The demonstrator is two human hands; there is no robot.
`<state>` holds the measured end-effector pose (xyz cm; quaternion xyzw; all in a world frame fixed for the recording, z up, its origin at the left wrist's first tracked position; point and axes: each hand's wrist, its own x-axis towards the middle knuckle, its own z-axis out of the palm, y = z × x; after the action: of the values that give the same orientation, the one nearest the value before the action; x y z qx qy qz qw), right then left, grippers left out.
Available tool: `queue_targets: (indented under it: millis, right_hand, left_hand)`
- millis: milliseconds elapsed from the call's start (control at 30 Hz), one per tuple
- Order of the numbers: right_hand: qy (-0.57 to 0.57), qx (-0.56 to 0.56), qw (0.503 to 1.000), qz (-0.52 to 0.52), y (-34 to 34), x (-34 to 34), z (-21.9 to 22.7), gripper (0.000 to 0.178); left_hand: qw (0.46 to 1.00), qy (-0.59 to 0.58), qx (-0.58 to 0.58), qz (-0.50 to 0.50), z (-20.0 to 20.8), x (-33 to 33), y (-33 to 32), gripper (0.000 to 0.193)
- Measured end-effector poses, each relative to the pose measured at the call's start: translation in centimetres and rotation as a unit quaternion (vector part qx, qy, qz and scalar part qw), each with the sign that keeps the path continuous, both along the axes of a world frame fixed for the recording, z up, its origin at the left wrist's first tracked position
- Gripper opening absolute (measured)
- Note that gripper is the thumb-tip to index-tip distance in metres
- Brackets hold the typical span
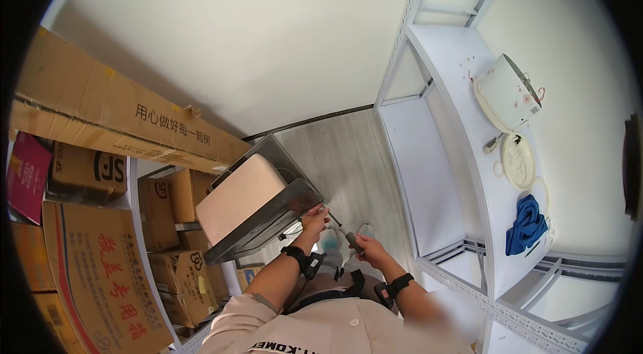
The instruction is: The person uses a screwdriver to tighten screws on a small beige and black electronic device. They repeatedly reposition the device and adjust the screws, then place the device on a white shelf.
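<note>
My right hand (367, 250) is closed around the handle of a screwdriver (350, 239), whose thin shaft slants up and left. At the shaft's far end is my left hand (315, 219), its fingers pinched at the near right corner of a dark, glossy, box-like frame (281, 204). What those fingertips hold is too small to make out. The dark frame lies tilted at my left front. A pale pink block with rounded corners (242, 194) rests on or in it, its underside hidden. Both wrists wear black straps with small devices.
At left, a shelf holds several cardboard boxes (100, 273), with a long carton (127, 113) across the top. The right shelf (462, 133) carries a white flowered appliance housing (507, 94), a cream round lid (518, 161) and a blue cloth (527, 225). Wood-look floor (348, 160) lies between.
</note>
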<state>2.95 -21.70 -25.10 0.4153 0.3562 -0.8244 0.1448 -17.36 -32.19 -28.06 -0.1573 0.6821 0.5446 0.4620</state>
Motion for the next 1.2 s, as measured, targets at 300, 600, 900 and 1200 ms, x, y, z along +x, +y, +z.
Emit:
queue_targets:
  millis: [300,600,900,1200]
  right_hand:
    - [-0.011,-0.011,1.000,-0.018,-0.5,-0.3,-0.6,0.035]
    - [0.003,-0.032,0.999,-0.027,-0.6,-0.7,-0.7,0.034]
    - [-0.009,0.003,1.000,-0.010,0.0,-1.1,-0.8,0.037]
    - [0.006,0.040,0.999,0.003,-0.2,-1.2,-0.4,0.039]
  left_hand:
    - [0.999,-0.012,-0.033,0.034,0.0,0.0,0.6,0.033]
    - [0.998,-0.014,-0.038,0.056,-0.9,-0.1,0.9,0.033]
    - [0.996,-0.044,-0.042,0.062,-0.3,-0.4,1.0,0.026]
    - [0.996,-0.060,-0.032,0.064,0.2,-0.3,1.0,0.022]
